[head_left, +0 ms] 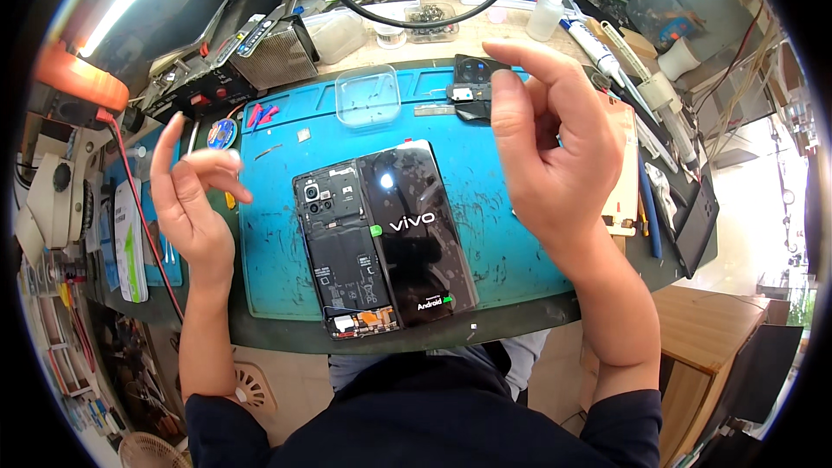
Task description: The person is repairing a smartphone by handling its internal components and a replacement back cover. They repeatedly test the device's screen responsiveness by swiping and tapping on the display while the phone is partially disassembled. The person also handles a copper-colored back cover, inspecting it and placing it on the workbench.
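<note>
An opened phone point(338, 247) lies on the blue work mat point(498, 269), its cameras, black battery and lower circuit board exposed. Against its right side lies a dark phone screen point(422, 251) with lit white lettering and a small green patch at the seam. My left hand point(198, 208) is raised left of the phone, fingers apart and holding nothing I can see. Above the mat's right side, my right hand point(559, 139) has its thumb and index finger apart, the other fingers curled and partly hidden. Neither hand touches the phone.
A clear plastic box point(367, 97) and black phone parts point(472, 91) sit at the mat's far side. A spool point(223, 133) and pink clips point(263, 114) lie far left. A white bottle point(545, 16) stands behind; a black cable point(416, 21) loops overhead.
</note>
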Motion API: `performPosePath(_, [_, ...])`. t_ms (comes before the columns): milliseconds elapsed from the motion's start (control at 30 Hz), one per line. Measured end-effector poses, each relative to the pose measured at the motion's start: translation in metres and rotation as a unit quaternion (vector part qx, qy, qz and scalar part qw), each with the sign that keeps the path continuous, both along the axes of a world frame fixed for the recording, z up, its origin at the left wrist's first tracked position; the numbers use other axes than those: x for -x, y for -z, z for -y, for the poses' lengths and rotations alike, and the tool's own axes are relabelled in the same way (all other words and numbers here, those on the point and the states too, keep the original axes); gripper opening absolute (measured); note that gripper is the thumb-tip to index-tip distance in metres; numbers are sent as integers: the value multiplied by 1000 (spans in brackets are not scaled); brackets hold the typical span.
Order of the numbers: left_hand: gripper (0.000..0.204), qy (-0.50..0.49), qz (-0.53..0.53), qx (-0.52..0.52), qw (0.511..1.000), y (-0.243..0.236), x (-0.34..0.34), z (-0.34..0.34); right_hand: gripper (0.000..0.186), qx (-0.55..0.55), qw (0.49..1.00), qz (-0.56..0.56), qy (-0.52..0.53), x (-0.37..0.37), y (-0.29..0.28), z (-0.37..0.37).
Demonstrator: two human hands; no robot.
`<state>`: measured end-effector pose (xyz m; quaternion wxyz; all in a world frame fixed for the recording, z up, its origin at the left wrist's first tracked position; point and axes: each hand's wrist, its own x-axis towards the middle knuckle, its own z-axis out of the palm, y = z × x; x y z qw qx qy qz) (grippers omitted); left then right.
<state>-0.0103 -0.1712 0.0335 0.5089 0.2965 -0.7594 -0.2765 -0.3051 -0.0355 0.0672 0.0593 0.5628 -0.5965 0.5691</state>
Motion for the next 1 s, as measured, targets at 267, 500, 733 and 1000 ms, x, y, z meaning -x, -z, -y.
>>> performPosePath(267, [58,-36,-2,33,999,6,0,9,20,68,993,-94,1,6,2,8])
performPosePath(500, [48,-64,37,106,992,5,-8,18,18,69,993,-98,-5,11,3,7])
performPosePath(733, [59,-29,67,109,991,6,-10,24,18,124,991,16,-50,3,6,9])
performPosePath(1000, [47,-54,1,69,996,3,1,20,23,219,971,-78,-60,14,10,22])
